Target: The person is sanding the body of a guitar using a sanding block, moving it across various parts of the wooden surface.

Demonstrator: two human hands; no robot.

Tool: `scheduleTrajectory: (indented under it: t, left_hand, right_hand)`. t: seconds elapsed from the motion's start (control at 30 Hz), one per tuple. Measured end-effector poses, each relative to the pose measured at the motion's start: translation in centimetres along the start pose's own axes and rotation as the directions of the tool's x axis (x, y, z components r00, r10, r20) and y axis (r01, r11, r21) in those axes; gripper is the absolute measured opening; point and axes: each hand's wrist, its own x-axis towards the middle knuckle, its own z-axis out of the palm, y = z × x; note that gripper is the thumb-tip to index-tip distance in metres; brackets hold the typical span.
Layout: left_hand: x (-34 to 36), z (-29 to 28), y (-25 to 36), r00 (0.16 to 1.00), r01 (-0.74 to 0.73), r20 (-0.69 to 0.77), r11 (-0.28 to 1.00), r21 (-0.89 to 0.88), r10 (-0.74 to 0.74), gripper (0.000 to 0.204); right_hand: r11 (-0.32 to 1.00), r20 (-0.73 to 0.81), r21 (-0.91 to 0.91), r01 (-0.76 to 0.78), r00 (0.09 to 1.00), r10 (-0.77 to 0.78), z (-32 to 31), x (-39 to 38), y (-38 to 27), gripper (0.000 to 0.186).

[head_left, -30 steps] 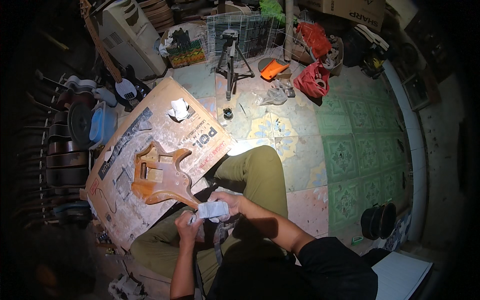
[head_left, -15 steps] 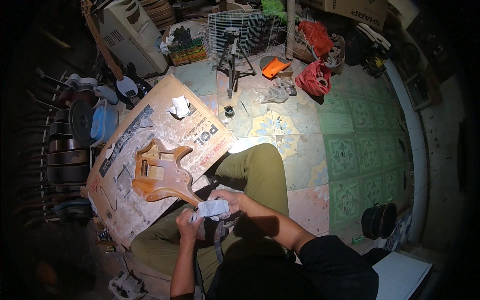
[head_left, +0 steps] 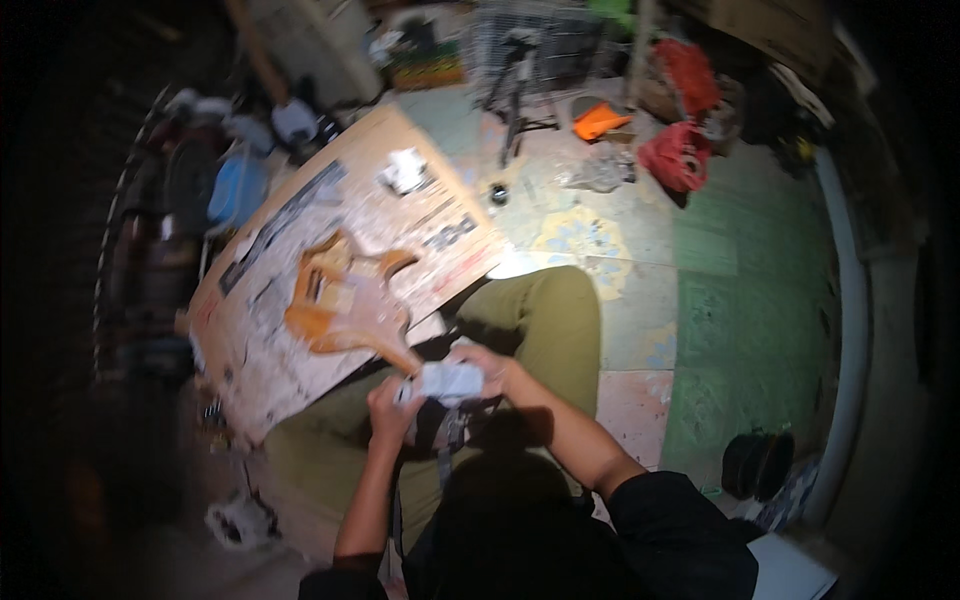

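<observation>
A brown wooden guitar body (head_left: 315,325) with carved cavities lies on a dusty cardboard sheet (head_left: 245,370), its long narrow end reaching down to my hands. My left hand (head_left: 390,405) is closed at the left end of a pale grey block (head_left: 450,380), which may be wrapped in paper or cloth. My right hand (head_left: 490,370) grips that block's right side, over the guitar's narrow end. The block hides where that end finishes, and motion blur softens the fingers. My crossed legs in olive trousers (head_left: 550,330) are beneath my hands.
A crumpled white piece (head_left: 405,170) sits on the cardboard. Guitars line the left, beside a blue tub (head_left: 238,190). Behind are a tripod (head_left: 515,135), wire cage, orange object (head_left: 598,122), red bags (head_left: 675,155) and a small dark jar (head_left: 499,193). Black round containers (head_left: 760,465) stand at right.
The whole view has blurred and shifted, with the scene sitting further right and higher. My hands and the block appear higher in the picture, still gripped together at the guitar's narrow end.
</observation>
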Motion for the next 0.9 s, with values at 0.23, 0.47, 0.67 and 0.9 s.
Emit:
scheduleTrajectory:
  t: [0.23, 0.47, 0.67, 0.9]
  left_hand:
    - [0.8, -0.1, 1.4, 0.901, 0.309, -0.217, 0.907, -0.287, -0.376, 0.025]
    - [0.8, 0.0, 2.3, 0.916, 0.249, -0.276, 0.952, -0.176, -0.291, 0.023]
    - [0.7, -0.1, 1.8, 0.94, 0.212, -0.248, 0.971, -0.112, -0.234, 0.019]
    - [0.5, -1.1, 1.6, 0.945, 0.308, -0.07, 0.941, -0.138, -0.319, 0.017]
  right_hand:
    - [0.992, 0.281, 0.045, 0.118, 0.951, -0.126, 2.2, -1.3, -1.2, 0.084]
    - [0.995, 0.344, 0.007, 0.101, 0.934, -0.098, 3.8, -1.5, -1.7, 0.087]
    - [0.998, 0.26, -0.027, 0.063, 0.964, -0.054, 3.0, -1.5, -1.3, 0.083]
    - [0.98, 0.155, -0.197, 0.039, 0.988, -0.008, 2.8, -1.6, -1.1, 0.079]
